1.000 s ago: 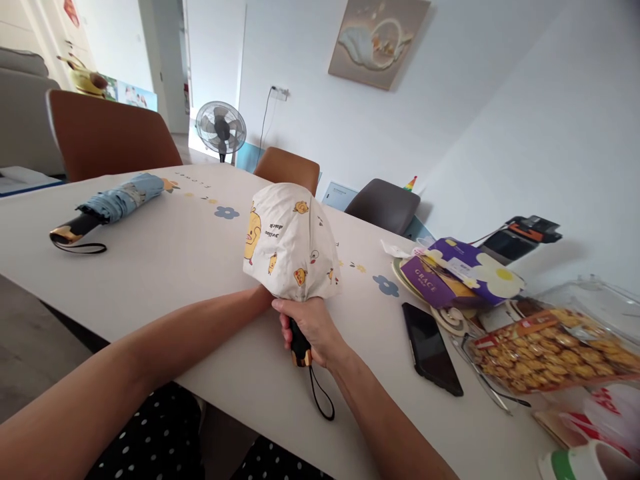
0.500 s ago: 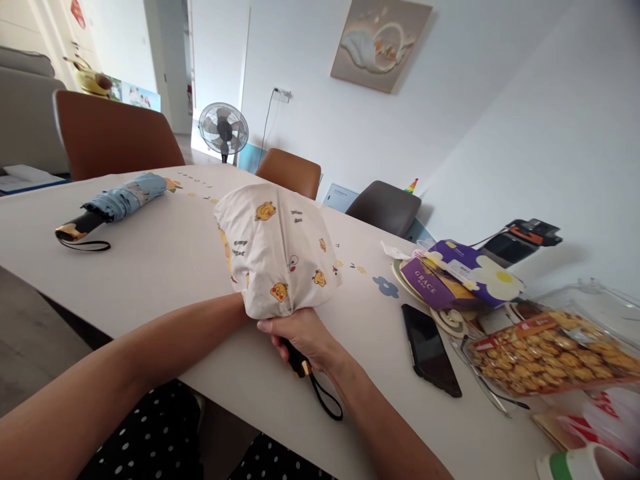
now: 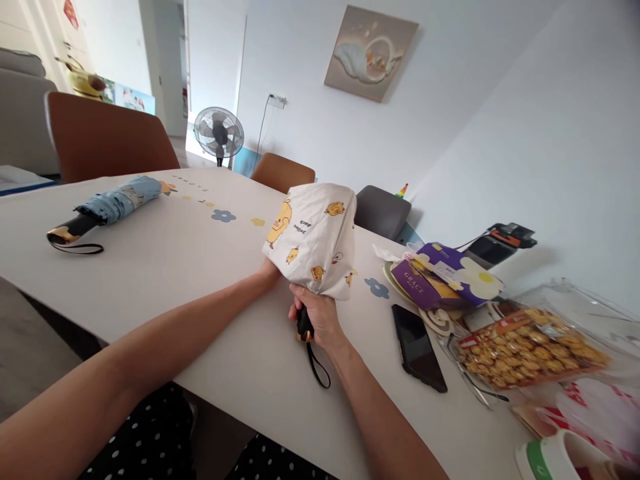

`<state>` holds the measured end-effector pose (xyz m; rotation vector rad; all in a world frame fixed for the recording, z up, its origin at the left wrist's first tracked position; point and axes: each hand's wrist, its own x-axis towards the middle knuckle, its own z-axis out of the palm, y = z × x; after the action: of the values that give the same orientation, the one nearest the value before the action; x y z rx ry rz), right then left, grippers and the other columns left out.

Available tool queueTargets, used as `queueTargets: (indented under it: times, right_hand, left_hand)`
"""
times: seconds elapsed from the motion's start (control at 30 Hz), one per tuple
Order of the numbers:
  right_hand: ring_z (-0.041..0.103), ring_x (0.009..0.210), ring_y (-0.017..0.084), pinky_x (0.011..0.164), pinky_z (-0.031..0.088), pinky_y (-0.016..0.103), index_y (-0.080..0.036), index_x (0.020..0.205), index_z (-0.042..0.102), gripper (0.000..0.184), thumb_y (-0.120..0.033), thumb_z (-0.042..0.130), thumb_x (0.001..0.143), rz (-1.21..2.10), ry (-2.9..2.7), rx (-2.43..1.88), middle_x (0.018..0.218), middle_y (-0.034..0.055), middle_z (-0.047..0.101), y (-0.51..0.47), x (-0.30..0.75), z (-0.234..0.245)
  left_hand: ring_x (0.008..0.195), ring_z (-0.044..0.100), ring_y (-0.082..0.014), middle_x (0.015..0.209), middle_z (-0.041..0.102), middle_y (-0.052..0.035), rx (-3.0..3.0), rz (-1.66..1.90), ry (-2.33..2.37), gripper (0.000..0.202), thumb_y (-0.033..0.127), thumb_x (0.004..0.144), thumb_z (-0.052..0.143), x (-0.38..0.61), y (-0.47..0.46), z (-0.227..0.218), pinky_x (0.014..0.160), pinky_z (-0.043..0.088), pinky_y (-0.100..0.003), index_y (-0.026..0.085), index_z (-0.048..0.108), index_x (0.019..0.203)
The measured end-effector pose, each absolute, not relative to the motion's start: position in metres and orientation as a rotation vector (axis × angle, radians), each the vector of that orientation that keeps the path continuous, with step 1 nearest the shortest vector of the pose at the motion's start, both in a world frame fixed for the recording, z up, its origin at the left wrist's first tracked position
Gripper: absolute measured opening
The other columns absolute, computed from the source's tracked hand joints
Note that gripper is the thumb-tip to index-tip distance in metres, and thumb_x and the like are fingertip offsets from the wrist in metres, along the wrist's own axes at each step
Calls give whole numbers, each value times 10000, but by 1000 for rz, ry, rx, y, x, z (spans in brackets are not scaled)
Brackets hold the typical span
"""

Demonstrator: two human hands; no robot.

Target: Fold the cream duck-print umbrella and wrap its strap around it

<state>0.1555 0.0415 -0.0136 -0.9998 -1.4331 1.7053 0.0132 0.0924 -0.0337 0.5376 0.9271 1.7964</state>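
A white folding umbrella [image 3: 313,233] with yellow duck prints is raised over the table, its canopy loosely gathered. My right hand [image 3: 320,317] is closed round the top of its black handle, thumb against the canopy's lower edge. A black wrist strap hangs from the handle's gold end. My left hand [image 3: 271,267] reaches behind the canopy; only its wrist side shows and the fingers are hidden by the fabric. To the left, a blue folded umbrella [image 3: 120,200] with a black and gold handle lies on the table.
A black phone [image 3: 417,347] lies right of my right arm. Beyond it are glasses [image 3: 470,377], a purple box [image 3: 425,283], a clear pack of cookies [image 3: 535,347] and a white and green cup [image 3: 543,460]. Chairs stand along the far table edge, with a fan [image 3: 219,133] behind.
The duck-print umbrella has moved right and its canopy has turned and drawn narrower. Both my hands have shifted right and farther forward with it. The camera view has shifted slightly.
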Motion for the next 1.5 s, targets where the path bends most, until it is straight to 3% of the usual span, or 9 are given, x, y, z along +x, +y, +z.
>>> queueTargets:
  times: [0.1, 0.23, 0.3, 0.47, 0.7, 0.97, 1.1, 1.33, 1.5]
  right_hand:
    - [499, 373, 99, 435, 439, 226, -161, 464, 451, 365, -348, 722, 622, 1650, -1293, -1007, 423, -48, 433, 56, 161, -19]
    - [477, 365, 89, 470, 484, 249, -160, 486, 448, 356, -356, 720, 608, 1681, -1203, -1035, 437, -57, 424, 62, 164, -21]
    - [469, 359, 86, 473, 493, 254, -162, 492, 444, 353, -352, 719, 606, 1690, -1202, -1045, 435, -60, 418, 62, 164, -20]
    - [409, 330, 63, 439, 492, 258, -158, 560, 480, 321, -350, 734, 595, 1746, -1217, -1039, 455, -74, 426, 60, 162, -21]
    - [362, 336, 52, 392, 452, 235, -171, 642, 461, 369, -379, 761, 589, 1788, -1096, -941, 470, -83, 417, 71, 167, -23]
    - [358, 334, 75, 336, 392, 219, -206, 801, 470, 438, -605, 619, 697, 1833, -1013, -1033, 472, -73, 419, 76, 173, -15]
    - [369, 326, 77, 330, 392, 216, -207, 805, 465, 365, -498, 660, 704, 1747, -1072, -1146, 465, -76, 427, 77, 175, -13]
    - [363, 309, 75, 318, 378, 216, -190, 753, 458, 234, -330, 638, 705, 1691, -1197, -1218, 437, -82, 421, 83, 182, -15]
    - [366, 297, 80, 316, 391, 232, -184, 707, 454, 224, -326, 628, 695, 1767, -1357, -1203, 427, -76, 429, 80, 184, -15]
  left_hand:
    - [859, 600, -206, 1009, 624, -75, 511, 1742, 936, 307, 395, 861, 476, 1, 95, -29, 745, 501, -367, 154, 601, 1004]
    - [741, 625, -196, 868, 653, -112, 367, 1616, 797, 569, 634, 818, 327, -19, 96, -25, 674, 521, -333, 137, 602, 858]
    - [698, 621, -193, 836, 650, -113, 423, 1548, 805, 621, 703, 751, 377, -21, 96, -25, 638, 527, -336, 128, 603, 817]
    - [575, 569, -126, 719, 617, -41, 700, 1579, 1112, 413, 493, 589, 727, -11, 97, -30, 516, 482, -256, 152, 590, 777]
    - [391, 360, -38, 525, 481, 39, 782, 1665, 1254, 300, 366, 620, 729, -18, 96, -33, 389, 352, -185, 169, 504, 651]
    - [381, 325, -42, 478, 422, 52, 851, 1612, 1321, 269, 341, 638, 720, -15, 95, -34, 359, 313, -177, 169, 514, 648]
    - [388, 338, -41, 484, 436, 43, 858, 1542, 1227, 269, 356, 629, 726, -22, 93, -32, 381, 339, -187, 155, 547, 639]
    - [585, 584, -126, 707, 629, -27, 763, 1527, 1124, 319, 315, 536, 775, -29, 94, -29, 547, 487, -245, 158, 631, 774]
    - [641, 636, -213, 770, 670, -106, 630, 1481, 1056, 470, 547, 608, 673, -33, 100, -24, 578, 523, -333, 122, 645, 808]
